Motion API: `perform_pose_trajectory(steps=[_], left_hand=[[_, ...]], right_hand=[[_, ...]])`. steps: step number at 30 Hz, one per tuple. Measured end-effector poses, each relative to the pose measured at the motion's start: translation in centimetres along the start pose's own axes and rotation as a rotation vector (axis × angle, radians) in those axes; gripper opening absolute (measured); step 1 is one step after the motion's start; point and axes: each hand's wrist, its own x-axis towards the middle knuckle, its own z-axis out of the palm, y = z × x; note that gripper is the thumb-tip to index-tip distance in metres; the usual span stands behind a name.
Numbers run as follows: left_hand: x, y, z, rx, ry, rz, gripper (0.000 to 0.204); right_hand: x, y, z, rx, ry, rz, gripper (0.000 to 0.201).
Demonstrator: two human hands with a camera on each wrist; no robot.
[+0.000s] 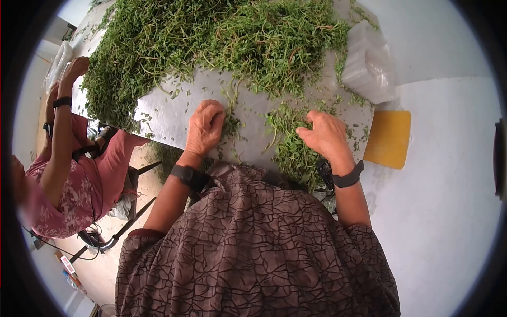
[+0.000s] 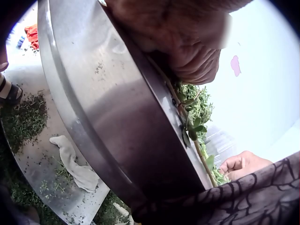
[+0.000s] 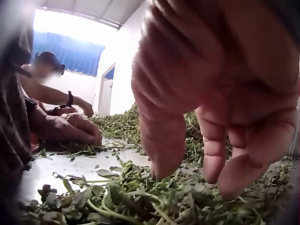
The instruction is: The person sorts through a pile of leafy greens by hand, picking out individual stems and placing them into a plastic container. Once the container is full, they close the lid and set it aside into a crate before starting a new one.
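A big heap of green herb sprigs (image 1: 222, 37) covers the far part of a metal table (image 1: 174, 113). My left hand (image 1: 205, 127) lies at the near edge with its fingers curled round a few sprigs (image 1: 230, 124). The left wrist view shows that hand (image 2: 197, 61) and stems (image 2: 192, 122) under its fingers. My right hand (image 1: 323, 132) hovers over a small pile of herbs (image 1: 293, 150). In the right wrist view its fingers (image 3: 187, 171) hang loosely curled just above the leaves (image 3: 140, 197) and hold nothing.
A stack of clear plastic bags (image 1: 369, 61) lies at the table's right end, with a yellow stool (image 1: 388, 138) below it. Another person (image 1: 66, 158) in pink sits at the left and reaches into the heap. Below the table lie herb scraps and a white rag (image 2: 75, 161).
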Motion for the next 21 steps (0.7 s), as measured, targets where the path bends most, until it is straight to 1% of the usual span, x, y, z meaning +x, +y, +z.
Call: perform_pose_trajectory(steps=[2,3,5,6,8,9,11,12,13,15,17,19,20,21], left_hand=[[-0.1,-0.1,0.1,0.004,-0.005,0.009,0.006],[-0.1,-0.1,0.1,0.002,-0.003,0.008,0.006],[0.0,-0.2,0.1,0.002,-0.002,0.006,0.006],[-0.1,-0.2,0.1,0.006,0.002,0.007,0.007],[-0.1,-0.2,0.1,0.011,-0.002,0.006,0.007],[-0.1,-0.1,0.1,0.02,0.007,0.02,0.007],[0.0,-0.1,0.1,0.026,0.006,0.038,0.008],[0.0,0.0,0.1,0.043,0.005,0.04,0.008],[0.0,-0.1,0.0,0.059,0.003,0.043,0.009],[-0.1,-0.1,-0.1,0.025,-0.002,0.049,0.011],[0.5,1.2,-0.1,-0.018,-0.012,0.067,0.014],[1.5,3.6,-0.1,-0.088,-0.074,0.037,0.018],[2.7,4.7,0.2,-0.118,-0.156,0.226,0.023],[3.8,6.0,0.7,-0.151,-0.273,0.294,0.026]], right_hand=[[-0.2,0.9,2.1,-0.102,0.032,-0.053,0.02],[-0.2,1.3,2.7,-0.098,0.03,-0.05,0.02],[0.0,1.9,3.1,-0.027,0.082,-0.101,0.011],[0.0,2.2,2.9,-0.023,0.081,-0.1,0.011],[-0.4,2.5,1.2,0.205,0.281,-0.045,0.012],[-0.7,2.7,0.4,0.21,0.278,-0.038,0.012],[-1.3,2.9,-1.2,0.436,0.355,0.037,0.015],[-1.7,2.7,-1.7,0.492,0.36,0.048,0.018],[-2.0,2.9,-1.7,0.497,0.365,0.057,0.018],[-2.9,3.1,-1.5,0.635,0.4,0.04,0.015],[-4.2,3.3,-1.5,0.652,0.438,0.088,0.015],[-5.7,3.8,-1.5,0.658,0.477,0.139,0.015],[-6.3,4.4,-1.0,0.676,0.457,0.16,0.015],[-6.5,4.7,-0.6,0.697,0.437,0.173,0.015]])
